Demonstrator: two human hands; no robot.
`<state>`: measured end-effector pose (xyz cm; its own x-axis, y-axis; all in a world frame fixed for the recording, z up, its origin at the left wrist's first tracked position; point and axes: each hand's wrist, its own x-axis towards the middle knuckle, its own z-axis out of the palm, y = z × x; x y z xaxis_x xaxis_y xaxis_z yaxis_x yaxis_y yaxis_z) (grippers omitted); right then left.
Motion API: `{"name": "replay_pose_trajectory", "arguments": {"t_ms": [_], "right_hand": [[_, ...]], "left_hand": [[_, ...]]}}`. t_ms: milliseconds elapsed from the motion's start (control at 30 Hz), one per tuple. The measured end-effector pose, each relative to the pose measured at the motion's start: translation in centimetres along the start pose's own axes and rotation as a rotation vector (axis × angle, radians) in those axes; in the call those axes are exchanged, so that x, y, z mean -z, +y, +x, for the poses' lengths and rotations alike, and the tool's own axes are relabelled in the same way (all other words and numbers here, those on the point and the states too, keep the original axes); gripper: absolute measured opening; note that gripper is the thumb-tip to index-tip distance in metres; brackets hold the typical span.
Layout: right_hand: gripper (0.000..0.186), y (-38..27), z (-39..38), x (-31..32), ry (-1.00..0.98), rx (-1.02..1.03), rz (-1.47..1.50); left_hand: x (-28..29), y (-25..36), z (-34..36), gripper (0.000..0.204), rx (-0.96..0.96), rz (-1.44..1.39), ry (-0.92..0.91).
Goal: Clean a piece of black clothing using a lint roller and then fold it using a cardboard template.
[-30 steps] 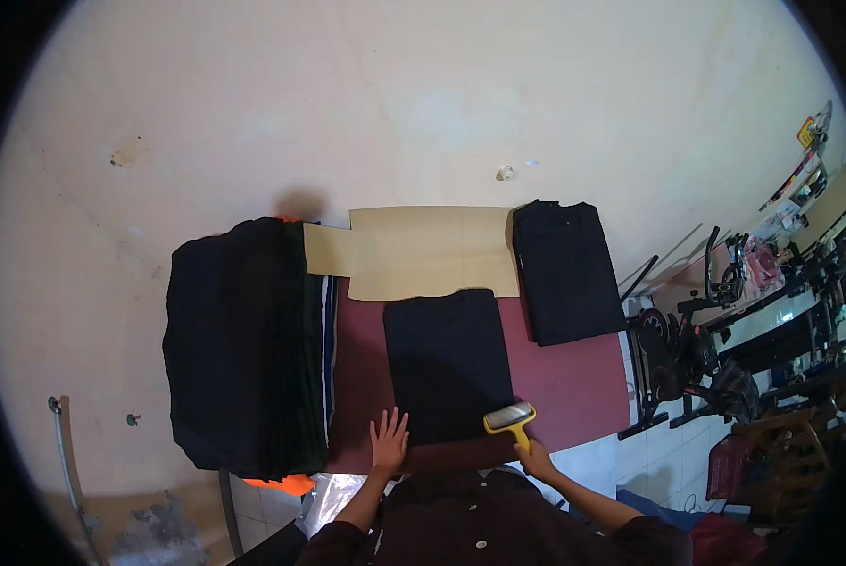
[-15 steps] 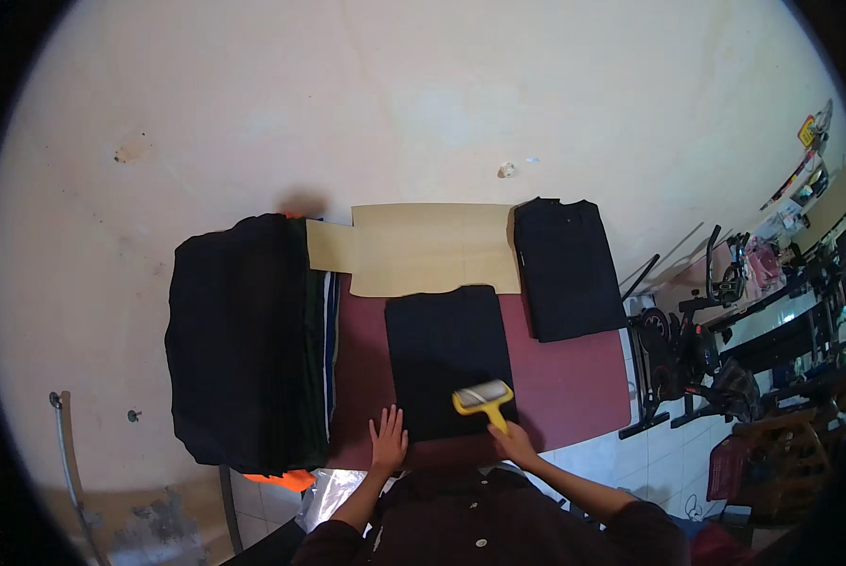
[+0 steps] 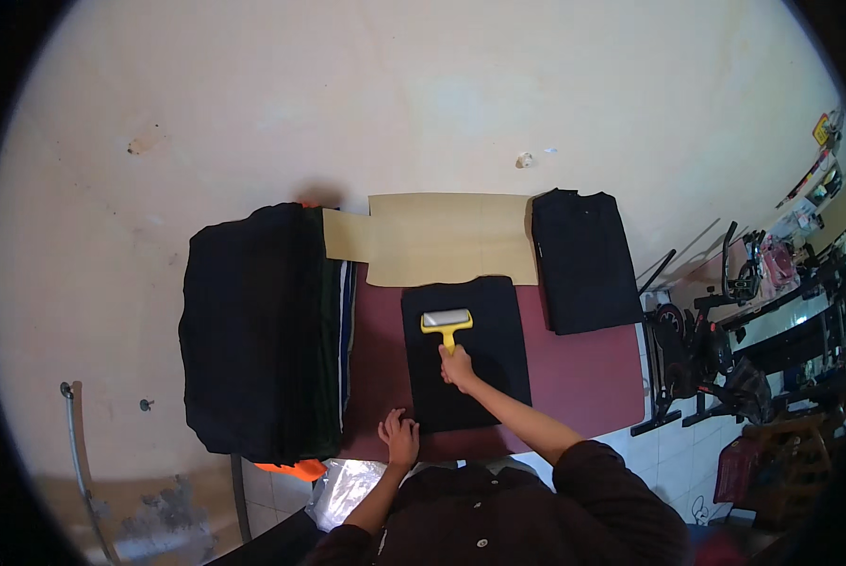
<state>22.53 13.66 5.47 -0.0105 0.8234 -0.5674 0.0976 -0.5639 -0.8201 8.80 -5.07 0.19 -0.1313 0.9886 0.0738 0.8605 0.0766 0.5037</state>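
A folded black garment (image 3: 484, 377) lies flat on the dark red table (image 3: 583, 377) in front of me. My right hand (image 3: 457, 368) is closed round the yellow handle of a lint roller (image 3: 447, 319). Its pale cylinder is over the upper left part of the garment; whether it presses on the cloth I cannot tell. At the garment's lower left corner rests my left hand (image 3: 399, 436), holding nothing, fingers slightly bent and apart on the table edge.
To the left rises a tall stack of folded dark cloth (image 3: 253, 330). Tan cardboard (image 3: 451, 241) lies along the back, against the wall. Folded black clothing (image 3: 588, 264) sits at the back right. Beyond the table stand an exercise bike (image 3: 696, 330) and a clear plastic bag (image 3: 343, 495).
My right hand has carried the lint roller from the garment's lower right to its upper left. My left hand's fingers have bent a little. The whole view has shifted slightly.
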Motion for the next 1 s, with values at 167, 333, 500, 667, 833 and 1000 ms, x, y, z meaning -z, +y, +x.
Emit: {"name": "replay_pose_trajectory", "arguments": {"t_ms": [167,333,500,667,833,1000], "right_hand": [[0.031,5.3,-6.8,1.3,-0.079,-0.093,-0.075],[0.032,9.0,-12.9,3.3,-0.11,-0.173,-0.167],[0.032,9.0,-16.3,5.3,-0.188,-0.251,-0.303],[0.033,9.7,-15.9,6.7,-0.356,-0.479,-0.196],[0.031,7.8,-16.3,7.5,-0.409,-0.583,-0.077],[0.027,1.9,-14.8,7.8,-0.352,-0.599,0.162]], "left_hand": [[-0.1,-0.4,-0.5,0.011,0.032,-0.013,0.022],[-0.1,-0.6,-0.3,0.011,0.005,-0.014,0.022],[-0.1,-0.7,-0.3,0.011,0.003,-0.015,0.025],[0.1,-0.5,-0.1,0.011,-0.022,-0.023,0.025],[0.8,-0.3,-0.1,0.016,-0.022,-0.036,-0.002],[0.9,2.3,2.6,0.038,-0.058,-0.039,-0.015]]}}
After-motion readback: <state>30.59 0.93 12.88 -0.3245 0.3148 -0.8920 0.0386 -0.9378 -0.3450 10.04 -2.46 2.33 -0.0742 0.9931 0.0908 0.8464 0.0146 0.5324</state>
